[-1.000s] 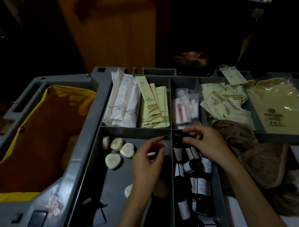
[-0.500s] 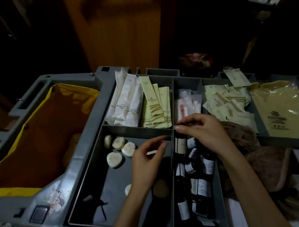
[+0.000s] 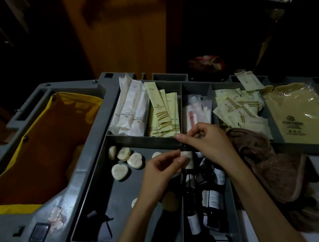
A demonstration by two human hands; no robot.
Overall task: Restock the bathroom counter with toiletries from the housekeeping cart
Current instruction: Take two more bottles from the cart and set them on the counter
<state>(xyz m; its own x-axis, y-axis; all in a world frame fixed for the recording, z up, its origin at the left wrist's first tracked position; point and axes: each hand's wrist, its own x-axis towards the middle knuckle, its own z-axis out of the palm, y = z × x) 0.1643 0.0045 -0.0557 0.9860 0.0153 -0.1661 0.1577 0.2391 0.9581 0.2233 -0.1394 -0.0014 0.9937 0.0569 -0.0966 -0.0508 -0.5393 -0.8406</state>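
A grey housekeeping cart tray (image 3: 93, 183) holds toiletries in compartments. My right hand (image 3: 209, 144) pinches the cap of a small dark bottle with a white label (image 3: 187, 158), lifted upright above the bottle compartment. My left hand (image 3: 160, 174) pinches the same bottle at its label. More dark bottles (image 3: 212, 197) lie in the narrow compartment below. Heart-shaped soaps (image 3: 119, 171) lie in the compartment to the left.
White sachets (image 3: 130, 112), yellow sachets (image 3: 164, 116), clear packets (image 3: 196, 109) and cream packets (image 3: 236, 108) fill the back compartments. A yellow-lined bag (image 3: 42, 153) hangs at the left. A brown cloth (image 3: 269, 167) and a tan plastic bag (image 3: 295, 114) lie at the right.
My right hand has lifted one dark bottle up out of its compartment. My left hand has moved right and now pinches that bottle.
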